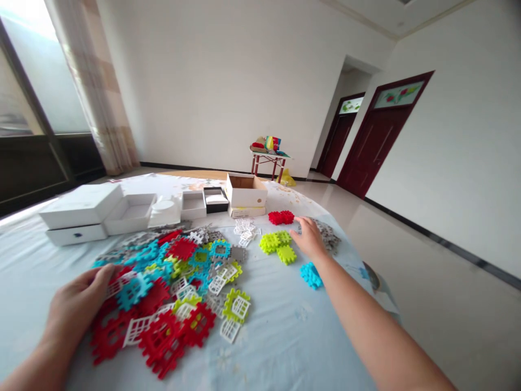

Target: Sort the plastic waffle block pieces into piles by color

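The left hand (77,304) rests open, palm down, on the near-left edge of the mixed tile pile (171,282) on the table (280,336). Right of the pile, the right hand (311,239) lies flat, fingers extended, on the grey tiles (329,234), beside the lime tiles (279,244). White boxes (101,214) stand beyond the pile.

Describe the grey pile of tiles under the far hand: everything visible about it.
The grey pile of tiles lies on the pale blue table cover near its far right edge, beyond the lime green tiles and right of the red tiles. The pieces look like flat, notched plastic squares, loosely heaped and overlapping. The right hand rests palm down on its near left side, hiding part of it; fingers spread, gripping nothing visible.
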Tool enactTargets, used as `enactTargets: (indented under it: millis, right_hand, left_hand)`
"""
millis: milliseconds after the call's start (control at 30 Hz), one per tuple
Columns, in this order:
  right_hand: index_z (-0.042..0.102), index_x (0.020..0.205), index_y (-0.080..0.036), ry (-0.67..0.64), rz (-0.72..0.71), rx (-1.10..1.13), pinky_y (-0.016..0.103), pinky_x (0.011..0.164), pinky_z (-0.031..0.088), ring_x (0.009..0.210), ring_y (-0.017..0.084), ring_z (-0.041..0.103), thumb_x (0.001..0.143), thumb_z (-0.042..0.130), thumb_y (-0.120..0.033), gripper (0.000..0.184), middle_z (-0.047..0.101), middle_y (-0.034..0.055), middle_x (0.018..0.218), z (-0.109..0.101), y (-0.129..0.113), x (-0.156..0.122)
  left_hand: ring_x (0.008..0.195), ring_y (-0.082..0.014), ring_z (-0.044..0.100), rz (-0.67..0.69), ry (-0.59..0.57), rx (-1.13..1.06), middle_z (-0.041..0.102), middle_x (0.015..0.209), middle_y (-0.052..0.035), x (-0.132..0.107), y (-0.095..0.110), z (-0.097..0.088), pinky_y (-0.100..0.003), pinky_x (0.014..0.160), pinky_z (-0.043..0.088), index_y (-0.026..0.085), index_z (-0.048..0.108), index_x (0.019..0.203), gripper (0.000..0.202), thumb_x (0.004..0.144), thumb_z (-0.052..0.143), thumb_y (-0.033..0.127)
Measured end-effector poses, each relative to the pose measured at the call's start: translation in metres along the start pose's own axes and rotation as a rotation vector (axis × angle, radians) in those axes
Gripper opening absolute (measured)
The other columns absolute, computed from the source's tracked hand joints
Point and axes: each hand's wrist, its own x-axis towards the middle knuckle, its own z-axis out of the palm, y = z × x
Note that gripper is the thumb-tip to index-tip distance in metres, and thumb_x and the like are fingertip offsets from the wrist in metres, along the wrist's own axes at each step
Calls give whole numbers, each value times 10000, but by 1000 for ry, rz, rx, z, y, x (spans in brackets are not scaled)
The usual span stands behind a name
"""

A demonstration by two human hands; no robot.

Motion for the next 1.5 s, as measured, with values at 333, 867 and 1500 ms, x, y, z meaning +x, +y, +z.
enactTargets:
  millis: [333,867,1500]
  right_hand:
    - [610,989,-204,-390,-453,515,304,871,381,943,158,530,756,580,-192,235,626,35,978,17,-142,-68]
    - [634,916,-235,-426,-639,306,335,818,304,938,168,471,815,551,-187,139,625,8,993,34,-151,-76]
    - [651,879,-182,-505,-120,788,224,586,444,636,122,575,786,524,-293,193,646,11,742,29,-140,-49]
  left_hand:
    - [624,-160,548,-67,-44,-75,634,617,-1,-13,15,-6,-223,551,396,152,652,930,453,686,471,488]
    - [609,-162,551,-42,-23,-81,630,586,0,-8,9,-1,-222,540,396,154,660,922,471,681,470,512]
    - [682,-167,557,-57,-34,-88,632,642,3,-10,14,-3,-223,586,382,173,663,890,410,687,470,473]
